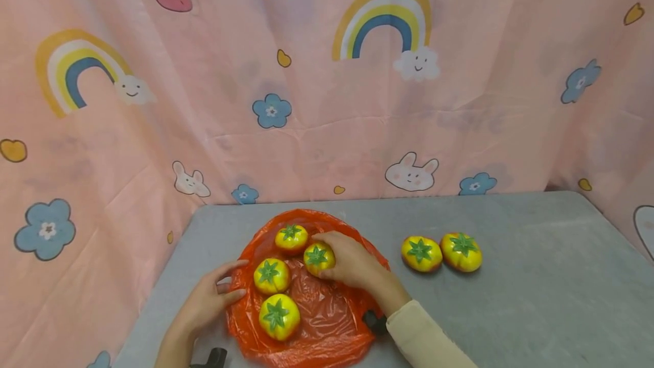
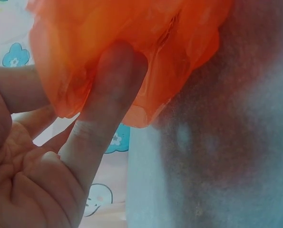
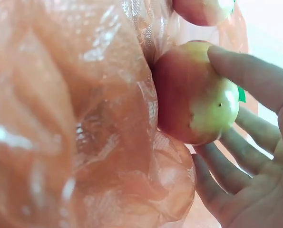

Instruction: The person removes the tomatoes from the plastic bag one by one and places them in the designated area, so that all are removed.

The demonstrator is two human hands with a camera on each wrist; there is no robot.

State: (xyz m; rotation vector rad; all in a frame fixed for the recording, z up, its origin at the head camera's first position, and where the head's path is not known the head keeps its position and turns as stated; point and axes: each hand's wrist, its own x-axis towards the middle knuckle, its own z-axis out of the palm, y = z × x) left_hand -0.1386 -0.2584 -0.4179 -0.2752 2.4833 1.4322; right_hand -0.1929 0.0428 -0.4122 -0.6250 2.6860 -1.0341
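Note:
A red plastic bag [image 1: 317,311] lies spread open on the table, with several yellow-and-red toy tomatoes with green leaf tops on it. My right hand [image 1: 352,260] reaches over its far right side and holds one toy tomato [image 1: 319,258]. The right wrist view shows the thumb on top of this tomato [image 3: 198,95] and the fingers below it. At the bag's left rim is my left hand [image 1: 212,294], fingers spread, fingertips touching the plastic. In the left wrist view the thumb [image 2: 103,95] lies straight against the bag [image 2: 179,38].
Two more toy tomatoes [image 1: 441,253] sit side by side on the grey table [image 1: 531,300], right of the bag. A pink printed curtain [image 1: 317,152] hangs behind the table and along its left side. Dark camera mounts show by both wrists.

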